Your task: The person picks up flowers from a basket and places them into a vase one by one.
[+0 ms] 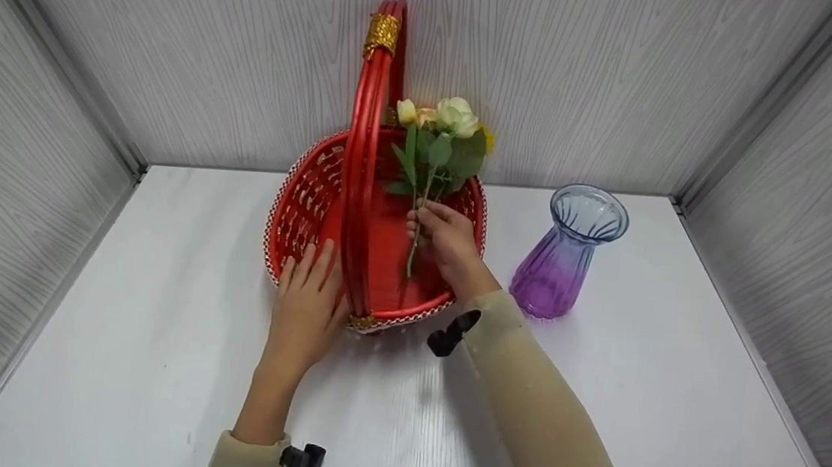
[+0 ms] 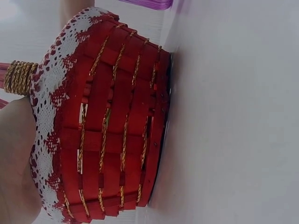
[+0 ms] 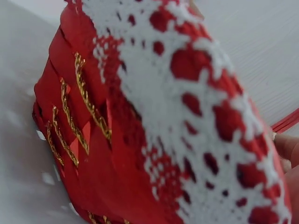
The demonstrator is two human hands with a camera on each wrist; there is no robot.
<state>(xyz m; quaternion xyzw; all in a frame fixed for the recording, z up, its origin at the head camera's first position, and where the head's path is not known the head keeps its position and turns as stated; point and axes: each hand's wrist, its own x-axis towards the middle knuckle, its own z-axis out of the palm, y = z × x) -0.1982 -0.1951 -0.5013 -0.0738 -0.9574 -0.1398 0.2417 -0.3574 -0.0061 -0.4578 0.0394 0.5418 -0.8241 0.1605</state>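
Observation:
A red woven basket with a tall arched handle stands at the middle of the table. My left hand rests over its near left rim, fingers stretched out toward the inside, beside the handle's foot. In the left wrist view part of that hand lies against the white lace trim. Over the basket's right half, my right hand pinches thin green flower stems between thumb and fingers. Cream and yellow blooms and green leaves stand above the hand. Lace and basket wall fill most of the right wrist view.
To the right of the basket stands a fluted glass vase, blue at its flared mouth and purple at its base. Grey wood-patterned panels enclose the white table at the back and both sides.

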